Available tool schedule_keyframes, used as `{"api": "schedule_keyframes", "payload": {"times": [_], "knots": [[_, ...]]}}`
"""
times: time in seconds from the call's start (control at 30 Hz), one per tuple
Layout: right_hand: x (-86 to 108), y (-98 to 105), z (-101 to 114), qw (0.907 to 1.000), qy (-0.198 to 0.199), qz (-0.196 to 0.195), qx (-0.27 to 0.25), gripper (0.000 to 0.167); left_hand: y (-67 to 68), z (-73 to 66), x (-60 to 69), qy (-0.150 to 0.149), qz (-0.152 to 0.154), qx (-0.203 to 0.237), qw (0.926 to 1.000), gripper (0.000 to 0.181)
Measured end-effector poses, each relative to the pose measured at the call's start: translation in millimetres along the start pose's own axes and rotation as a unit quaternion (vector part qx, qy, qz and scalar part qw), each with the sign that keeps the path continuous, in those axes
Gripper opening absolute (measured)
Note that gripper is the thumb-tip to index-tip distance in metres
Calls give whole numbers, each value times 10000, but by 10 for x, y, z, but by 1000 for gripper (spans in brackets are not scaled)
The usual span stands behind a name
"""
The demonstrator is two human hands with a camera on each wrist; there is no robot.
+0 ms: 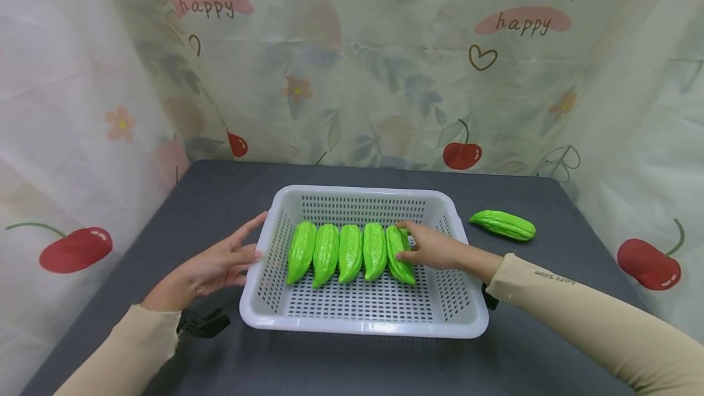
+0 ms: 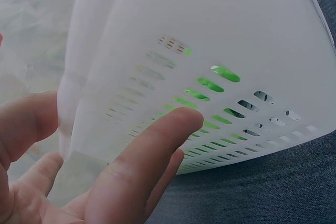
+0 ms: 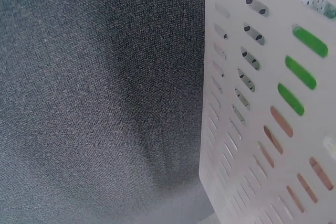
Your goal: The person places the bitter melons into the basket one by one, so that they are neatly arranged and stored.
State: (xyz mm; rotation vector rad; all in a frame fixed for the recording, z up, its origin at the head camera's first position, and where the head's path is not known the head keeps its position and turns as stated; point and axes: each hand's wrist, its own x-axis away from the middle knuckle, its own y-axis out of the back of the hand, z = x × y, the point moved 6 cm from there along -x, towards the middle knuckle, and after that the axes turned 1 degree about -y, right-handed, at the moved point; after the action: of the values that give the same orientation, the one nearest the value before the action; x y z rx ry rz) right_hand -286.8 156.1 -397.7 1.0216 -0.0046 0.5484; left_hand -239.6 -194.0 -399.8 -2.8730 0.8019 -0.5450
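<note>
In the head view a white plastic basket [image 1: 363, 326] with slotted walls holds several bright green bitter melons [image 1: 350, 252] lying side by side in a row. My right hand [image 1: 434, 246] reaches over the basket's right wall and grips the rightmost bitter melon [image 1: 397, 249] between thumb and fingers. At the left wall my left hand [image 1: 217, 264] touches the basket rim with loosely spread fingers. The left wrist view shows fingers [image 2: 142, 166] close against the outer wall. The right wrist view shows only the basket wall [image 3: 247, 145] and cloth; my right hand shows partly through its slots.
One more bitter melon [image 1: 503, 225] lies on the dark grey tabletop [image 1: 341, 362], right of the basket. Behind the table and at both sides hangs a printed curtain [image 1: 357, 96] with cherries and lettering. A black wrist strap [image 1: 203, 322] sits on the left wrist.
</note>
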Motion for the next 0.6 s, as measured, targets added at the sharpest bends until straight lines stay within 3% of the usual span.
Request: {"api": "schedule_keyframes", "payload": {"times": [0.43,0.6], "knots": [[37,58,8,9990,260,-374,-9,62,-4,8,6,-14,39,20,10000,91],[44,96,21,9975,334,-550,-306,57,9,10,3,9,9,49,10000,90]]}}
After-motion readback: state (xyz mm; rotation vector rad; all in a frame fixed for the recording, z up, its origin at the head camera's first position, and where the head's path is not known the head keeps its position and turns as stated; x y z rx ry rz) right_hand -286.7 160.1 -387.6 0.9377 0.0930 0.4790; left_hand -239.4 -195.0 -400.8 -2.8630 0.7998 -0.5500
